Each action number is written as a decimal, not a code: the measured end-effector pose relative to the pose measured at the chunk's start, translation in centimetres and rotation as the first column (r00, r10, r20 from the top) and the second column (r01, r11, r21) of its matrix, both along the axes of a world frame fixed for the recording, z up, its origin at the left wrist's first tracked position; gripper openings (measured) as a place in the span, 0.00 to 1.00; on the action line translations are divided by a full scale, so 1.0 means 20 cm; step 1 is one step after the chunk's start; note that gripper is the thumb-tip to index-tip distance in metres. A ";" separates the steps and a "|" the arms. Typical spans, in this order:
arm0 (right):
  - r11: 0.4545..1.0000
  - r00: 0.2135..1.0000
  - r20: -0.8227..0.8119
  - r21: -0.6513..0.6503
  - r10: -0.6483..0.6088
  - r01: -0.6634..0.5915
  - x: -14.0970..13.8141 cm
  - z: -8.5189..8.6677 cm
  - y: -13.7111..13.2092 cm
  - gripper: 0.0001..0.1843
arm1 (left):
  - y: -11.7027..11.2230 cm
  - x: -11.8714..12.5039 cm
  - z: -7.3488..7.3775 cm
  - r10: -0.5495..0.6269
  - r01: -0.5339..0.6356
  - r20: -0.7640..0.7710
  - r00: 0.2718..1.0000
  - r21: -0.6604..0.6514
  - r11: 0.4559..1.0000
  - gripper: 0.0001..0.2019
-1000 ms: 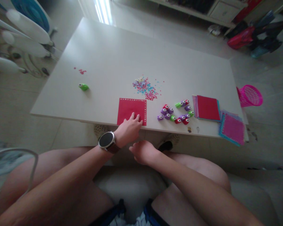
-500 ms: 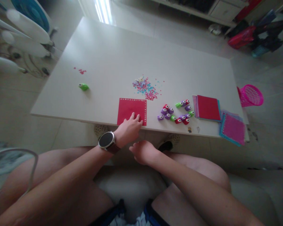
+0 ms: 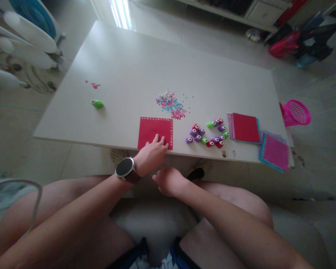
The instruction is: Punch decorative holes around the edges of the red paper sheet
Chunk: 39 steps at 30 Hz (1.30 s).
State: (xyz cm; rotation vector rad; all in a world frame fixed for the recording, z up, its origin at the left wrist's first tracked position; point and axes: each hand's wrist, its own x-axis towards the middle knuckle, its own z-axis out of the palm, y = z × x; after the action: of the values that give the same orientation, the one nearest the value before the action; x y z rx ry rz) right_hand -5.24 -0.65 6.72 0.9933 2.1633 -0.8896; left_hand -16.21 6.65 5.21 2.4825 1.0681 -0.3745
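A square of red paper (image 3: 152, 127) lies at the table's front edge, with small holes punched along its top and right sides. My left hand (image 3: 153, 151) rests on its lower part, fingers spread and palm down, a watch on the wrist. My right hand (image 3: 169, 182) is closed in front of the table edge, just below the left. Whatever it may hold is hidden by its fingers. Behind the paper is a scattered heap of tiny pink, blue and pale paper cut-outs (image 3: 172, 104). Several purple, red and green craft punches (image 3: 204, 135) stand to the right.
A green punch (image 3: 97, 104) sits at the left of the white table (image 3: 123, 63), near a few pink cut-outs (image 3: 95, 86). On the right lie a stack of red-topped paper (image 3: 245, 128) and punched sheets (image 3: 274, 152). A pink basket (image 3: 296, 113) stands past the right edge.
The whole view has shifted slightly, so things appear a little further left. My hands keep the same pose, and the red paper stays under my left hand.
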 end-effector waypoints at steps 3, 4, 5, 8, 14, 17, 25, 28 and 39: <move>1.000 1.000 0.007 0.001 0.009 -0.009 0.00 0.00 0.00 0.16 | 0.00 0.00 0.00 -0.009 0.009 -0.013 1.000 -0.001 1.000 0.29; 1.000 1.000 0.009 -0.001 0.012 -0.012 0.00 0.01 0.01 0.16 | 0.00 0.00 0.01 -0.017 0.017 -0.018 1.000 -0.003 1.000 0.29; 1.000 1.000 0.011 -0.006 0.013 -0.013 0.00 0.01 0.01 0.16 | 0.00 0.00 0.01 -0.023 0.023 -0.021 0.999 -0.004 1.000 0.29; 1.000 1.000 0.010 -0.019 0.008 -0.008 -0.01 0.01 0.01 0.16 | 0.01 0.00 0.02 -0.025 0.024 -0.026 0.999 -0.012 1.000 0.29; 1.000 1.000 0.001 -0.012 0.006 -0.006 0.00 -0.02 0.01 0.16 | 0.01 0.00 0.02 -0.028 0.028 -0.031 0.999 -0.005 1.000 0.29; 1.000 1.000 0.001 -0.015 0.006 -0.006 0.00 -0.02 0.01 0.16 | 0.00 0.00 0.02 -0.023 0.023 -0.024 0.999 0.010 1.000 0.29; 1.000 1.000 -0.003 -0.017 -0.010 0.010 0.00 0.01 0.01 0.16 | 0.00 0.00 0.01 -0.003 0.003 0.003 1.000 0.009 1.000 0.29; 1.000 1.000 -0.006 -0.016 -0.008 0.008 0.00 0.01 0.01 0.16 | 0.00 0.00 0.02 0.003 -0.003 0.006 1.000 0.010 1.000 0.29; 1.000 1.000 0.011 0.005 0.016 -0.016 0.00 0.00 0.00 0.17 | 0.00 0.00 0.02 -0.002 0.002 -0.008 1.000 -0.010 1.000 0.30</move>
State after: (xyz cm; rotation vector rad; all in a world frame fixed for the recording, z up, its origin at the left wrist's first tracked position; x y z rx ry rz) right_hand -5.26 -0.59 6.75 0.9794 2.1625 -0.8703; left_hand -16.18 6.63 5.65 2.4755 1.0641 -0.3902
